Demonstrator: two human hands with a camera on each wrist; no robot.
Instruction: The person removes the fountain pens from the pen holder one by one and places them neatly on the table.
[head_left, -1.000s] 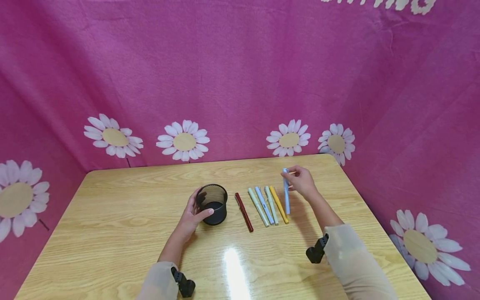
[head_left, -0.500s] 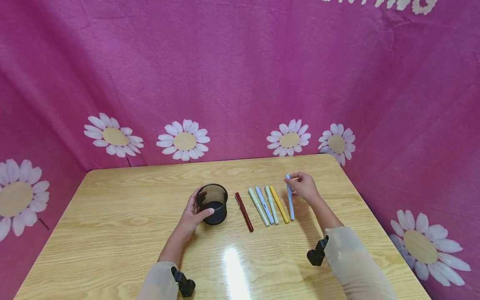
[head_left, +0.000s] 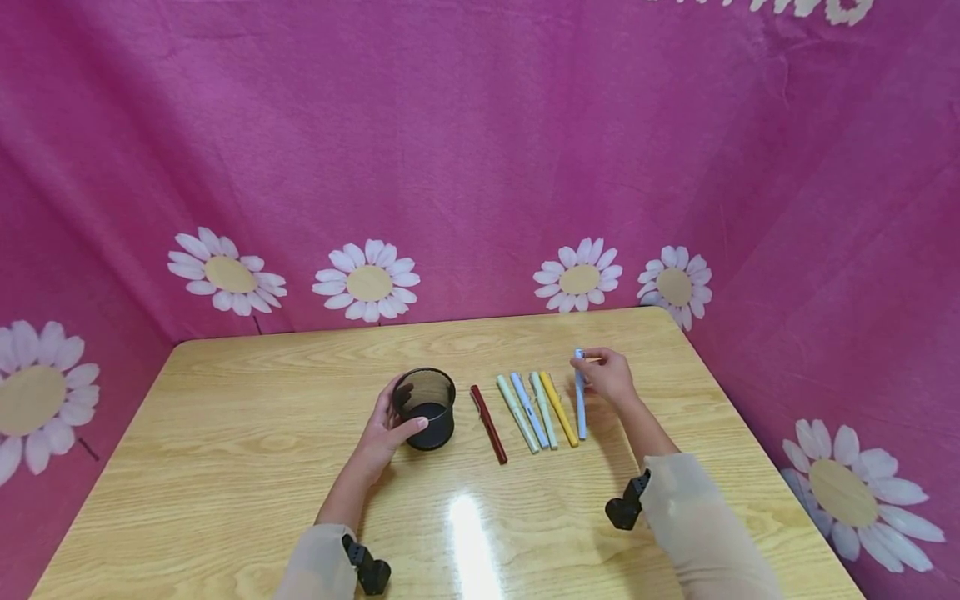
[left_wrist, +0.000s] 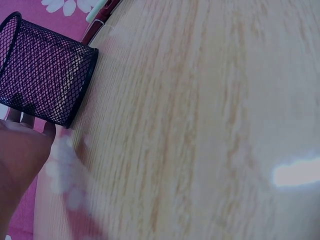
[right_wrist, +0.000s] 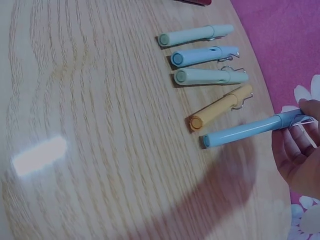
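Observation:
My left hand (head_left: 381, 437) holds a black mesh pen holder (head_left: 441, 432) upright on the table, thumb over its near rim and fingers around its left side. The holder's visible inside has no pens. In the right wrist view, a blue pen (right_wrist: 242, 132) is pinched near its clip end by my right hand (head_left: 609, 377). Its other end is at or just above the wood; I cannot tell which. Left of that pen lie a yellow pen (head_left: 558, 408), a pale green pen (head_left: 543, 411), a light blue pen (head_left: 529, 411) and another pale green pen (head_left: 517, 414).
A dark red pen (head_left: 489, 425) lies alone between the holder and the other pens. The wooden table (head_left: 247, 450) reaches back to a pink curtain (head_left: 480, 167) with white daisies. A bright glare (head_left: 472, 542) falls on the near part of the tabletop.
My right hand has moved slightly right and nearer with the blue pen, lowering it beside the yellow one. During the last half second it has barely shifted. The left hand and holder have stayed put.

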